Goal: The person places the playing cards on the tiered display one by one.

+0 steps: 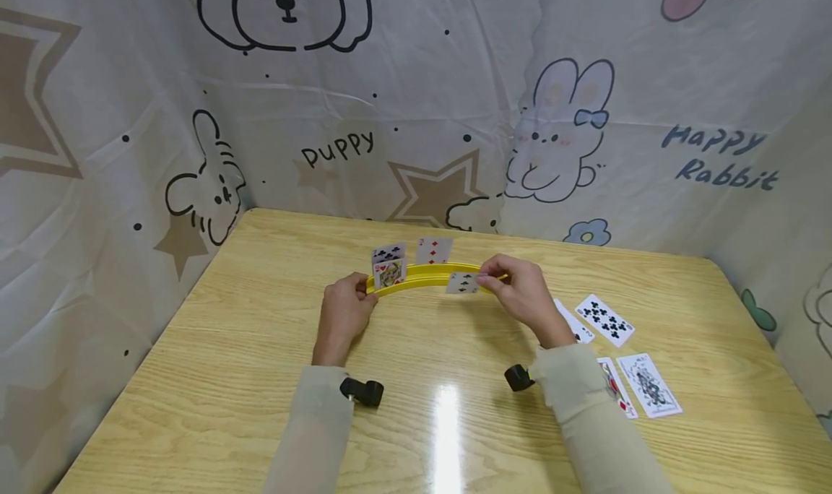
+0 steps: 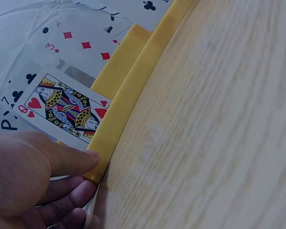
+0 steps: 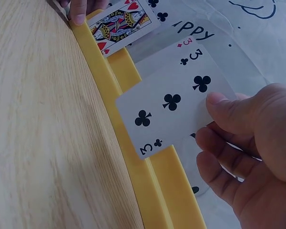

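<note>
- Your left hand [image 1: 343, 313]: grasping, thumb against the front face of the rack and fingers curled at its left end
- Your right hand [image 1: 520, 292]: grasping, thumb and fingers pinching one end of the three of clubs
- Curved yellow rack with two long raised rails [image 1: 422, 283]: on the table ahead of you, spanning the space between your hands
- White three of clubs with black pips [image 3: 171, 102]: in your right hand, tilted, overlapping the front rail towards the rack's right end; you cannot tell from these views whether its lower edge sits in a groove
- White queen of hearts with a multicoloured figure [image 2: 66, 107]: upright in the front of the rack, just beside your left hand
- White seven of clubs [image 1: 388, 250]: upright behind the queen, partly covered by it
- White three of diamonds with red pips [image 1: 434, 250]: upright in the rear of the rack, near the middle
- Four loose white cards: face up right of your right forearm, among them a many-pipped club card [image 1: 604, 321] and a black-and-white figure card [image 1: 650, 386]; the other two partly hidden by your arm
- Pale wood-grain table [image 1: 227, 378]: beneath everything listed
</note>
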Motion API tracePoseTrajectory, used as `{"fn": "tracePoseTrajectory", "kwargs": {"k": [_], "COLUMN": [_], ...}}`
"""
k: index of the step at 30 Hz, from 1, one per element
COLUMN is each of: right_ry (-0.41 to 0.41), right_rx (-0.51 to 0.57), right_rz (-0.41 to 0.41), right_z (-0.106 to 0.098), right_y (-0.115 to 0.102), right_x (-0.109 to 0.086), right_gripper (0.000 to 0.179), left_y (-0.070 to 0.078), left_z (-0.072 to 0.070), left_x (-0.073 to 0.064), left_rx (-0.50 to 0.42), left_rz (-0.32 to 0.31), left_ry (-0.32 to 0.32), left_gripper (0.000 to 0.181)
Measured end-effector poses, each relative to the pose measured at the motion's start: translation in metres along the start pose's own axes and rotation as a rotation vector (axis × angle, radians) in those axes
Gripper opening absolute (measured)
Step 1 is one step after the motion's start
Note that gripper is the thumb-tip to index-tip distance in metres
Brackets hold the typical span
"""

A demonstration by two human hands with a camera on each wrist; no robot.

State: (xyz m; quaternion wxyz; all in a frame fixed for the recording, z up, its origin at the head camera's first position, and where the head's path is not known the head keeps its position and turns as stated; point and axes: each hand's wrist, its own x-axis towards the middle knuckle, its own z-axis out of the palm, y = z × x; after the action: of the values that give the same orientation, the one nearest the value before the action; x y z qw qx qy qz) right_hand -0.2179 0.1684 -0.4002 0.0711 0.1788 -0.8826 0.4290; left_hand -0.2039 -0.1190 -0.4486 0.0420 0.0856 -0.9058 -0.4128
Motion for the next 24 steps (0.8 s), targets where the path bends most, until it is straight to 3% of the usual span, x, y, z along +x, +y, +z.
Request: {"fn": "tracePoseTrajectory", "kwargs": {"k": [24], "right_ry": [-0.040], "right_rx": [0.043], "right_rz": [0.018], "right_z": [0.017], "right_y": [-0.001], "right_x": [0.019], "right_gripper": [0.007], "left_y": [0.001], "left_z": [0.000], "left_x": [-0.002], "left_rx": [0.003], "left_rz": [0.009], "left_ry": [0.005], "left_gripper": [0.037]}}
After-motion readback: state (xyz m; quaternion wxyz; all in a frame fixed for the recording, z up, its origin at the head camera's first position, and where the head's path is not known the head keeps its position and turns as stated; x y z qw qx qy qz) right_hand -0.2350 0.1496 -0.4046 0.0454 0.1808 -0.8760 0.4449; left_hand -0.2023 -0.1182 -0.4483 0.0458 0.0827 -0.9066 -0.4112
